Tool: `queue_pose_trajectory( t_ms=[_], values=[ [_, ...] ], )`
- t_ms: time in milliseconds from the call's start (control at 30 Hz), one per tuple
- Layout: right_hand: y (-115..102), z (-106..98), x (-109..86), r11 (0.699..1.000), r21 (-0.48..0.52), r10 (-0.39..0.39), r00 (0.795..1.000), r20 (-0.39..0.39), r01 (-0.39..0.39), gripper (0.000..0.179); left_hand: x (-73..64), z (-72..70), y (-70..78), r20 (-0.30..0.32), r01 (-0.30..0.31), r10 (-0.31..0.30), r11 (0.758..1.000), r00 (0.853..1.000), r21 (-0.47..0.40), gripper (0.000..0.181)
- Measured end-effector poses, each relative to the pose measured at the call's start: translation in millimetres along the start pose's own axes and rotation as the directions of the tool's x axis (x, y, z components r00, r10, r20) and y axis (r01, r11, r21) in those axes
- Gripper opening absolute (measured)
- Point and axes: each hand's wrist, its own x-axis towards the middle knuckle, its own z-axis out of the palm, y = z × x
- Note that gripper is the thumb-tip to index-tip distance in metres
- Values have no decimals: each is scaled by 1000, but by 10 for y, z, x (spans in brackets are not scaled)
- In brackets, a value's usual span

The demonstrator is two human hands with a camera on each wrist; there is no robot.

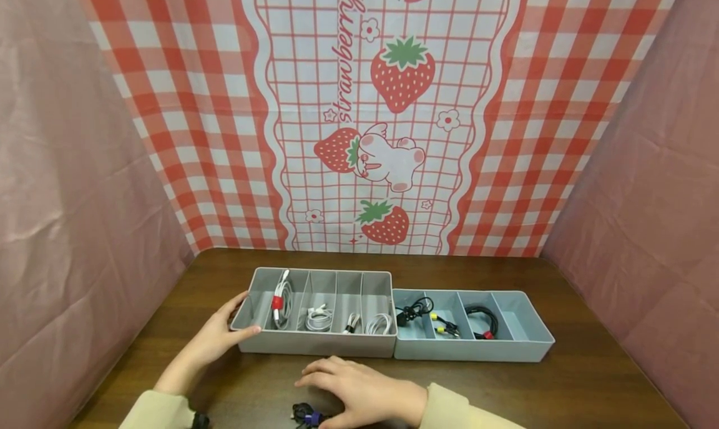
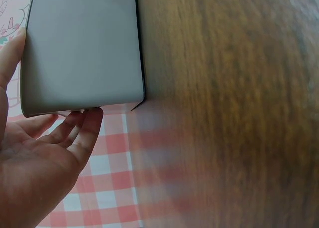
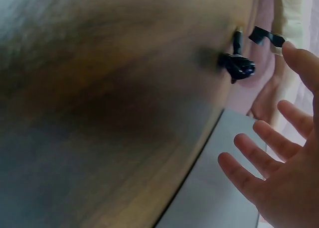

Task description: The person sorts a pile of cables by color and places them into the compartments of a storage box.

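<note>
My left hand [image 1: 216,336] holds the left end of a grey divided organizer box [image 1: 314,344], thumb at the front rim and fingers against the end wall. In the left wrist view, bent fingertips touch that wall. Above the table near the front, my right hand [image 1: 367,388] has its fingers spread and grips nothing. Close to its thumb lies a small black cable bundle [image 1: 303,411] with a purple strap, partly cut off by the frame's bottom edge. Inside the grey box are a white cable with a red strap [image 1: 277,302] and a coiled white cable [image 1: 319,318].
Against the grey box's right end stands a blue-grey divided box [image 1: 469,351]. Black cables [image 1: 415,309], short yellow-tipped cables [image 1: 446,326] and a black coil with a red strap [image 1: 487,321] lie in its compartments. A strawberry-print cloth [image 1: 365,185] hangs behind the brown table [image 1: 590,360].
</note>
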Motion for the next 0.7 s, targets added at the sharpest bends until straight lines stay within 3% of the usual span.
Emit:
queue_pose_trajectory(
  t_ms=[267, 433, 700],
  values=[
    [61, 109, -4, 999, -45, 29, 997, 72, -26, 64, 19, 11, -38, -1, 7, -7, 1000, 1000, -10, 83],
    [70, 147, 13, 991, -135, 36, 997, 71, -26, 60, 19, 8, -37, 1, 13, -13, 1000, 1000, -9, 84],
    [68, 141, 9, 979, -206, 12, 999, 51, -1, 36, 21, 6, -22, 15, 25, -25, 1000, 1000, -7, 84]
  ],
)
